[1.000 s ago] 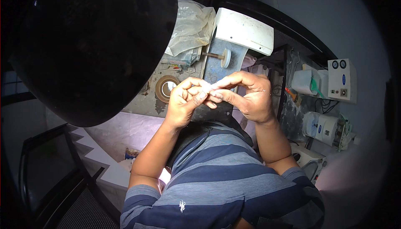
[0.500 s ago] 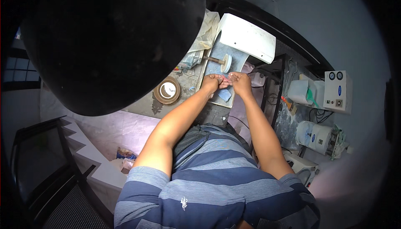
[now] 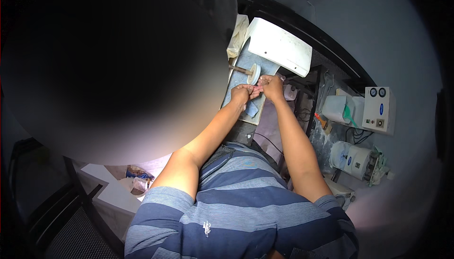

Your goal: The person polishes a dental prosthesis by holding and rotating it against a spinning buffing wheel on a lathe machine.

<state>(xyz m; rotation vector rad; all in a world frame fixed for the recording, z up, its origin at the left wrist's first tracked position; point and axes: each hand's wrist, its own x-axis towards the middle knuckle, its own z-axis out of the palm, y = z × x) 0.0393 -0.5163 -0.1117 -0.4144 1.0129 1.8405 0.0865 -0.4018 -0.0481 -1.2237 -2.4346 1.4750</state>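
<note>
A small pink piece (image 3: 257, 88) is held between my two hands, just in front of a pale polishing wheel (image 3: 254, 73) on a brown shaft. The fingers of my left hand (image 3: 240, 95) are closed round its left side, palm turned partly up. My right hand (image 3: 273, 88) pinches the right side from above, its fingertips close to the wheel. Fingers cover much of the piece, so its exact kind cannot be made out. Below my hands a blue cloth (image 3: 251, 110) lies in the light-rimmed tray under the wheel.
A white hood (image 3: 279, 44) stands behind the wheel. A large dark blurred shape (image 3: 118, 70) hides the upper left. To the right are a white box with two gauges (image 3: 379, 110), a white cylindrical machine (image 3: 352, 159), a brush (image 3: 322, 122) and a clear container (image 3: 336, 107).
The dark shape has spread down and right, hiding the brown bowl and bench at the left. My right hand has risen slightly, closer to the wheel; both hands keep hold of the pink piece.
</note>
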